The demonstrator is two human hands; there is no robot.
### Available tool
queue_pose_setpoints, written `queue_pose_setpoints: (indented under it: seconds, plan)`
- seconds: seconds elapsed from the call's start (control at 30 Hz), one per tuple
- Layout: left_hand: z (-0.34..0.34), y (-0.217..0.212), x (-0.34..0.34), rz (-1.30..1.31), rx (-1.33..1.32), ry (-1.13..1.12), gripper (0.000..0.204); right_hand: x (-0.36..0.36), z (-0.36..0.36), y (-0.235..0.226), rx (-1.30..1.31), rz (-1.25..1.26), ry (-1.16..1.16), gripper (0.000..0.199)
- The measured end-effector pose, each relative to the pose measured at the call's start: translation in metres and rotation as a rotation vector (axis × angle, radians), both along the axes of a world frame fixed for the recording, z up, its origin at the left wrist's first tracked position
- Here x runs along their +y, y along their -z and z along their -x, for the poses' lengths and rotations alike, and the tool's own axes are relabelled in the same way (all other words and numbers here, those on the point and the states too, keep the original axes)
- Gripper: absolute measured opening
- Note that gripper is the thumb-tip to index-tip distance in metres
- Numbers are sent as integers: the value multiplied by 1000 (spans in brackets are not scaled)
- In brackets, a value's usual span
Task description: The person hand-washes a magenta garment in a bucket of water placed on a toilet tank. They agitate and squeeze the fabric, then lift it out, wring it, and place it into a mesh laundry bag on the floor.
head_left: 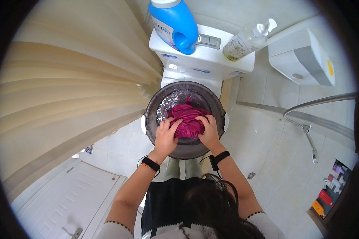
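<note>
A bunched magenta cloth (188, 119) lies wet in a dark grey round basin (155, 141) that holds some water. The basin rests over the white toilet in front of me. On the cloth's left side, my left hand (166, 134) grips a fold with bent fingers. My right hand (209, 131) grasps the right side of the same cloth, fingers curled into it. Bubbly water (166, 103) shows along the basin's far left. What lies under the cloth is hidden.
On the toilet tank (211, 67) stand a blue detergent bottle (175, 28) and a clear pump bottle (245, 42). A beige curtain (75, 95) hangs at left, above a white door (64, 203). To the right are a wall dispenser (303, 57) and a shower hose (313, 149).
</note>
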State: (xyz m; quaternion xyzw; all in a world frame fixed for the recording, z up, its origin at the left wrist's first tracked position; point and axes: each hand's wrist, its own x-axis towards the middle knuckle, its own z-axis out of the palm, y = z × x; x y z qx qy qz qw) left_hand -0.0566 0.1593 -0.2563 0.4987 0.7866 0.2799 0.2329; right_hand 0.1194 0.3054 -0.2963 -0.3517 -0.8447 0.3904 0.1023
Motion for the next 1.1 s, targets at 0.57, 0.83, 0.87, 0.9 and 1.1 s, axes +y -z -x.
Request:
queue_pose_setpoints:
  seconds: [0.57, 0.83, 0.87, 0.9, 1.1]
  plan:
    - [0, 107, 23, 770, -221, 19, 134, -13, 44, 62, -590, 46, -189, 126]
    - [18, 179, 60, 880, -179, -2, 102, 8, 81, 131, -762, -22, -208, 112]
    - [16, 184, 62, 902, -165, 0, 92, 10, 84, 136, -795, -29, -206, 109]
    - [14, 189, 64, 897, -132, -9, 91, 12, 86, 141, -830, -37, -237, 102]
    - [6, 202, 70, 936, -56, -41, 85, 22, 95, 165, -921, -89, -317, 72]
